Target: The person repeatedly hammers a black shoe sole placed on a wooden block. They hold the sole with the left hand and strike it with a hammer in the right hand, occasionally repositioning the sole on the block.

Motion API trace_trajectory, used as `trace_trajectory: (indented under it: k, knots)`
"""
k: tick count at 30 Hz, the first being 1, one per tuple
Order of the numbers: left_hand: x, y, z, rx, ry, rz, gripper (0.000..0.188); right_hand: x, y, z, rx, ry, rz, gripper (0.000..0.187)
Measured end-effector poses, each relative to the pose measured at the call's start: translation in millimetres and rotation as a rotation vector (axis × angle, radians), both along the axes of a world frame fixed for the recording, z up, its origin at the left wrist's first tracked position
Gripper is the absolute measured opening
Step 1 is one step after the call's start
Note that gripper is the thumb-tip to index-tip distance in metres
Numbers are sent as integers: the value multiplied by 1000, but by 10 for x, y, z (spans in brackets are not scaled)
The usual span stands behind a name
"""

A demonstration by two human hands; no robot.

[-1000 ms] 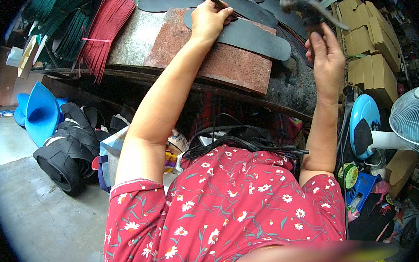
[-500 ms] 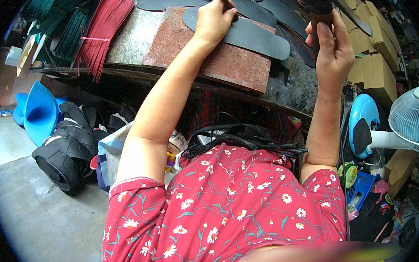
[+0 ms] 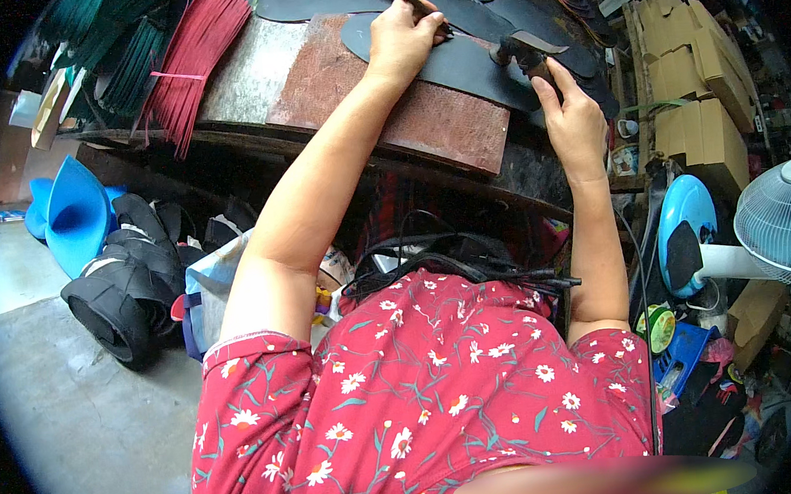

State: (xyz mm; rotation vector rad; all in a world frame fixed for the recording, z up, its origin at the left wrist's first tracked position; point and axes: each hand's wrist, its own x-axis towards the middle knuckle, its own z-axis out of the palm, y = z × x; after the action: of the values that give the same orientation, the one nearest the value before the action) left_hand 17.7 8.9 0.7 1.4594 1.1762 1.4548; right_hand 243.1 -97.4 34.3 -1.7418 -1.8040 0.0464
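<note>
My left hand (image 3: 401, 50) is closed around a short dark punch-like tool (image 3: 410, 1). Its pale top end sticks up above my fingers, and its lower end is hidden. Beneath that hand a black sole-shaped piece (image 3: 467, 72) lies on a reddish-brown board (image 3: 308, 79). My right hand (image 3: 575, 131) grips a hammer (image 3: 518, 55) by its dark handle. The dark hammer head, with a curved metal claw, hangs over the right end of the black piece, apart from the punch-like tool. Whether the head touches the piece, I cannot tell.
More black sole-shaped pieces (image 3: 325, 0) lie at the far side of the bench. Bundles of red strips (image 3: 195, 63) and dark green strips (image 3: 135, 68) sit at the left. Cardboard boxes (image 3: 698, 140) and a fan (image 3: 778, 226) stand to the right; black rolls (image 3: 120, 287) are on the floor.
My right hand has brought the hammer down and to the left from its raised position, toward the black piece. My left hand and the punch-like tool stay nearly in place.
</note>
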Motion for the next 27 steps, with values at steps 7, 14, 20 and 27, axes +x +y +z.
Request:
trace_trajectory:
  k: [7,14,20,27]
  knots:
    - [36,-57,51,302,422,62,17,-48,-126,431,255,339,185,37]
    - [189,-168,117,444,698,123,12,-88,-13,248,153,241,205,33]
    - [87,-17,6,-18,-6,-52,16,155,-17,-69,72,92,33,40]
    - [119,-87,33,334,489,50,20,87,-243,567,315,582,266,34]
